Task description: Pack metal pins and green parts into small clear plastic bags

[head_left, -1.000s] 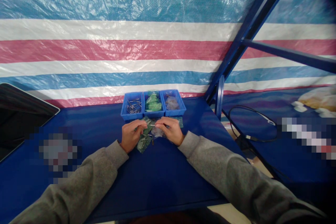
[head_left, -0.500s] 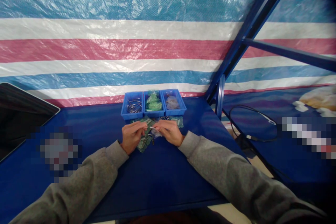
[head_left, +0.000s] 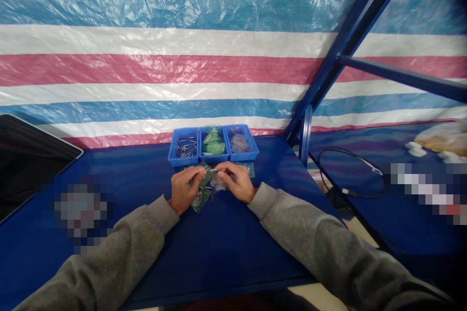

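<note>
Between my two hands a thin metal rod lies roughly level, pinched at its left end by my left hand and at its right end by my right hand. Beneath them on the blue table sit green plastic packets with small metal parts and a clear bag. Another green packet shows behind my right hand. Just beyond stand three blue bins: the left bin holds metal rods, the middle bin green packets, the right bin clear bags.
A dark screen-like panel stands at the left, near a blurred-out item. Blue metal framing rises at the right, with a black cable on a second blue surface. Striped sheeting hangs behind.
My right hand's fingers have shifted slightly upward and opened out a little around the rod. The bins and packets have stayed put.
</note>
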A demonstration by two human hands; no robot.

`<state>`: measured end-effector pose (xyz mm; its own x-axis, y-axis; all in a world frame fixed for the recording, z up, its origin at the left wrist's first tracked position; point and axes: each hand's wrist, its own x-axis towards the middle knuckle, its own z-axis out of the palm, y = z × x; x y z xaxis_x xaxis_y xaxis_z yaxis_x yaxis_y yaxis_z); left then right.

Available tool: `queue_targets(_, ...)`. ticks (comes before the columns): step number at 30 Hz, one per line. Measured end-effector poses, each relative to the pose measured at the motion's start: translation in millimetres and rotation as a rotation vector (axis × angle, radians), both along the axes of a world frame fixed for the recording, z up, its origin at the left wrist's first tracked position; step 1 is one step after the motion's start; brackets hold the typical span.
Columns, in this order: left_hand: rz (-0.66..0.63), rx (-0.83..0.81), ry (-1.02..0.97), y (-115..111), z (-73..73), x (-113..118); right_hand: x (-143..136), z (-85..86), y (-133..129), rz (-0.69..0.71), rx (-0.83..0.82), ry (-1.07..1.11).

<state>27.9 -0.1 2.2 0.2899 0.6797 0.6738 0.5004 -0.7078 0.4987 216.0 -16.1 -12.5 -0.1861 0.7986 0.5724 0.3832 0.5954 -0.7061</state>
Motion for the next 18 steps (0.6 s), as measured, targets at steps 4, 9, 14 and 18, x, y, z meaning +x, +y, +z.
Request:
queue_targets(4,0.007,0.007,0.007,0.4,0.5,0.0,-2.5,-2.1,1.0,-0.022,-0.021,0.038)
queue_targets(9,-0.002,-0.013,-0.002,-0.3,2.6,0.7,-4.1,-1.2,1.4,-0.065,0.026,0.049)
queue_targets(14,0.01,-0.054,-0.003,-0.4,2.7,0.6,-4.0,1.0,0.4,-0.077,0.059,0.057)
queue_targets(18,0.016,-0.082,-0.003,-0.6,3.0,0.6,-4.4,1.1,0.1,-0.083,0.059,0.074)
